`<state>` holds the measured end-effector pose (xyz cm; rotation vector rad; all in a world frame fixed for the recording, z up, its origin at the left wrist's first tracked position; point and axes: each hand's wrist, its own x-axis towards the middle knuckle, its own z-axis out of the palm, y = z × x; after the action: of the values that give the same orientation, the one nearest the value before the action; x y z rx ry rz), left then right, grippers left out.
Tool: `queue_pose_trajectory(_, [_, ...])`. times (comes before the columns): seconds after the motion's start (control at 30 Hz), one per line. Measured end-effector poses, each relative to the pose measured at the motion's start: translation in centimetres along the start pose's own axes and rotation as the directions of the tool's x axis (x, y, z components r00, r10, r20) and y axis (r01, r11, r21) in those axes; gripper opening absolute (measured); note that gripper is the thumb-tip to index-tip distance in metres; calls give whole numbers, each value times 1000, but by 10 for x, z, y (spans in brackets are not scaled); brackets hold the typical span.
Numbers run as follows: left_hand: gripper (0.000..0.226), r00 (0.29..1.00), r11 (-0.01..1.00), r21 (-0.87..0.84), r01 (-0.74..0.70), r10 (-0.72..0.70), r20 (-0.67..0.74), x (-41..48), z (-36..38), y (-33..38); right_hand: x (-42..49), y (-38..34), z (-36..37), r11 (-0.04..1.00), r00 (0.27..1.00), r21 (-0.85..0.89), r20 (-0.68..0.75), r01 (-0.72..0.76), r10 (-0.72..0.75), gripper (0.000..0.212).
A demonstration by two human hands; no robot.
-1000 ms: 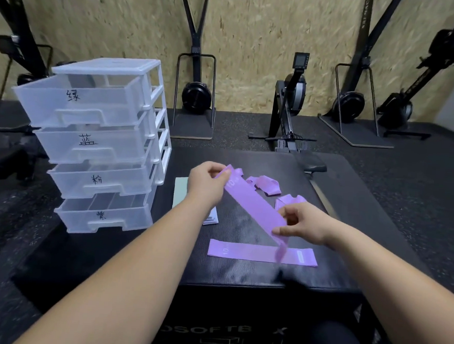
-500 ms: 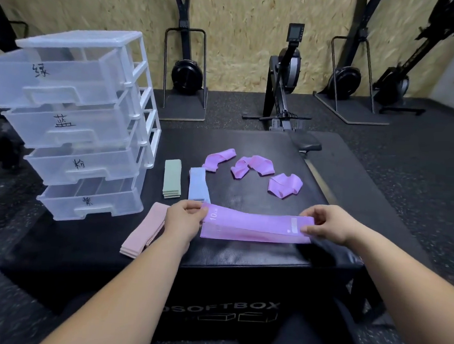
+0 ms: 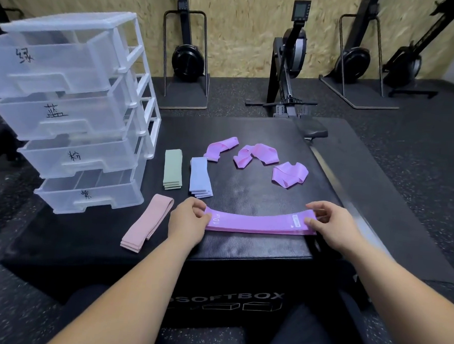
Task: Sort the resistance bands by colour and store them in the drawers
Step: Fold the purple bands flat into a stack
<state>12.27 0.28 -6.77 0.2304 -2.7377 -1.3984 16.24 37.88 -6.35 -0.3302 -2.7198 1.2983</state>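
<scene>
On black box [image 3: 248, 191], flat purple band [image 3: 260, 223]

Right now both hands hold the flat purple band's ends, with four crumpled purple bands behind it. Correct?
No. The head view shows three crumpled purple bands, not four, behind the flat purple band; left hand and right hand hold its ends.

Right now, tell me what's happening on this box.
A person is sorting resistance bands. The left hand and right hand each pinch one end of a flat purple band at the front of the black box. A green stack, blue stack and pink stack lie near the drawer unit, whose four drawers stand pulled out. Three crumpled purple bands lie further back.
</scene>
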Motion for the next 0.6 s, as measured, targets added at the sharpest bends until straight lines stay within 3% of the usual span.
queue_pose_trajectory(0.27, [22,986,960,228,-165,154,66,4,2,-13,-9,7,12,968,995,-235,-27,84,-94,39])
queue_pose_trajectory(0.47, [29,972,942,237,-236,226,68,10,-3,-15,-9,13,7,937,989,-323,-21,133,-147,35])
queue_pose_trajectory(0.6, [48,898,886,214,-411,353,261,16,-13,-20,-5,16,-4,879,954,-372,137,299,-267,50])
